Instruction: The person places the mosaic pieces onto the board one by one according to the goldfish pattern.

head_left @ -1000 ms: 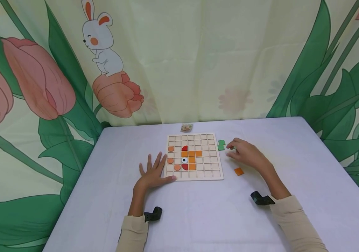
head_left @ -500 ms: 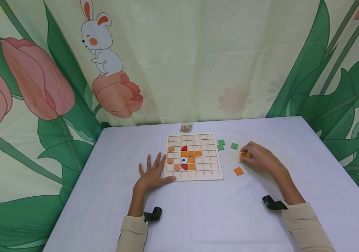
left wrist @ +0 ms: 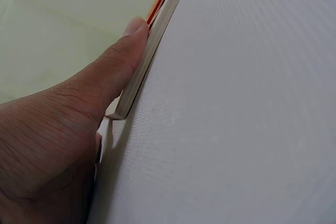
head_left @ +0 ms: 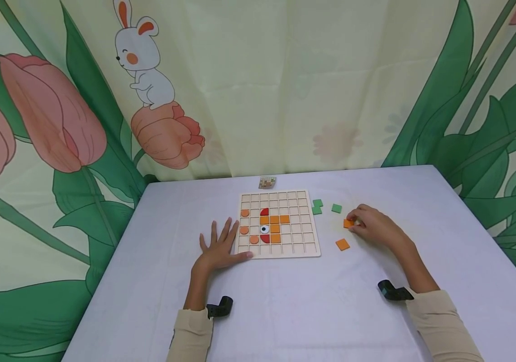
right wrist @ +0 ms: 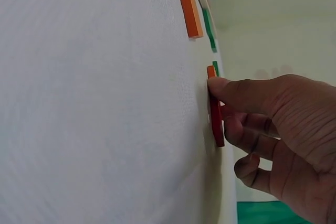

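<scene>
My left hand [head_left: 217,250] lies with fingers spread at the left edge of a pale wooden grid board [head_left: 296,250]. Its thumb [left wrist: 126,45] rests along the board's near edge. On the board sit orange square tiles [head_left: 274,219], red quarter-round pieces [head_left: 264,239], peach discs [head_left: 254,240] and a white eye disc [head_left: 264,229]. Right of the board, my right hand [head_left: 373,224] pinches an orange square tile [head_left: 348,223] between thumb and fingers, close over the table. The right wrist view shows this tile [right wrist: 216,114] edge-on, its lower part dark red.
Another orange tile [head_left: 342,245] lies nearer me, right of the board. Several green tiles [head_left: 317,206] lie by the board's right edge, with one green tile [head_left: 337,208] beside the right hand. A small patterned packet [head_left: 267,182] sits behind the board.
My right hand has moved right from the green tiles, uncovering one of them, and now pinches an orange tile, which has tipped flatter since half a second ago. The left hand stays put.
</scene>
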A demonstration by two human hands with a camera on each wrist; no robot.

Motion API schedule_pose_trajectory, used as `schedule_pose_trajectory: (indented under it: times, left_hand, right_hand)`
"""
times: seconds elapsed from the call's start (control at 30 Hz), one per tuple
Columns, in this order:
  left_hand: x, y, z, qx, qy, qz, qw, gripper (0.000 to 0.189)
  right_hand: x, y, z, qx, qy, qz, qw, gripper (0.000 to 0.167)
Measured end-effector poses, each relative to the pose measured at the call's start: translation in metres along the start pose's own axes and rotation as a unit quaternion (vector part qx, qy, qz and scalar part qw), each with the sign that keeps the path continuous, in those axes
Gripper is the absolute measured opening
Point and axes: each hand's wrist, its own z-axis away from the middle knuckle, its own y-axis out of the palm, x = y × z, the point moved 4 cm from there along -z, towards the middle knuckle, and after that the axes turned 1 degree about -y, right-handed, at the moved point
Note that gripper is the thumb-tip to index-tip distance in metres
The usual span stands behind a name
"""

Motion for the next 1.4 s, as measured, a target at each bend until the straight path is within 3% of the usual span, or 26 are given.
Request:
schedule_pose_trajectory:
  times: [0.43, 0.57, 0.77, 1.2, 1.4]
  left_hand:
    - [0.002, 0.001, 0.0, 0.001, 0.002, 0.006, 1.0, 0.107]
    - [0.003, 0.002, 0.0, 0.006, 0.001, 0.001, 1.0, 0.107]
    - [0.002, 0.001, 0.0, 0.01, 0.0, 0.004, 0.9999, 0.108]
    - [0.003, 0.001, -0.003, 0.008, 0.001, -0.018, 0.9998, 0.107]
    - [0.004, 0.003, -0.004, 0.009, -0.002, -0.017, 0.9998, 0.108]
  right_hand:
    - [0.005, 0.01, -0.012, 0.016, 0.009, -0.002, 0.9998, 0.023]
    - [0.01, 0.012, -0.014, 0.012, -0.005, -0.009, 0.9999, 0.022]
    - [0.018, 0.012, -0.019, 0.007, -0.02, -0.01, 0.9997, 0.022]
    - [0.041, 0.019, -0.036, 0.034, -0.007, -0.03, 0.9989, 0.024]
    - [0.056, 0.025, -0.044, 0.047, -0.023, -0.024, 0.9983, 0.029]
